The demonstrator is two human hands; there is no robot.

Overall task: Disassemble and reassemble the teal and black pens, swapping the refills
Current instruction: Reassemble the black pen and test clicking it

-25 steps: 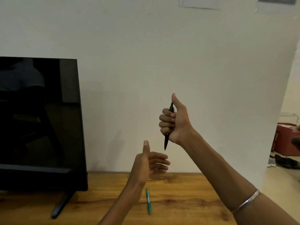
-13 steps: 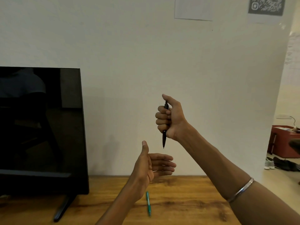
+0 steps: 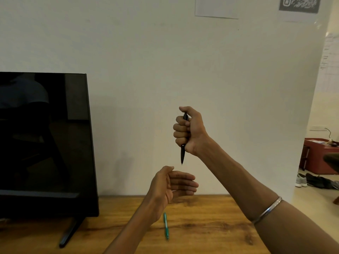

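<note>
Right hand: the right hand (image 3: 189, 132) is raised in front of the wall, fist-like, its grip wrapped round the black pen (image 3: 183, 153), with the thumb pressed down on the pen's top end.
Black pen: held upright, tip pointing down at 6 o'clock, the lower part sticking out below the fist; its tip hangs just above the left hand, not touching it.
Left hand: the left hand (image 3: 170, 184) sits below the pen at about 7 o'clock from the fist, palm turned sideways, fingers straight and loosely together, thumb up; its grip is wide and holds nothing.
Teal pen: the teal pen (image 3: 166, 226) lies flat on the worktop (image 3: 211, 226), at 6 o'clock from the left hand, running almost straight away from the viewer, well apart from both hands.
Monitor: a dark monitor (image 3: 45, 143) stands on the worktop at 9 o'clock, on a thin black foot.
Bangle: a metal bangle (image 3: 266, 210) circles the right forearm.
Wall: a sheet of paper (image 3: 216, 7) and a QR code print (image 3: 299, 4) hang near the top edge.
</note>
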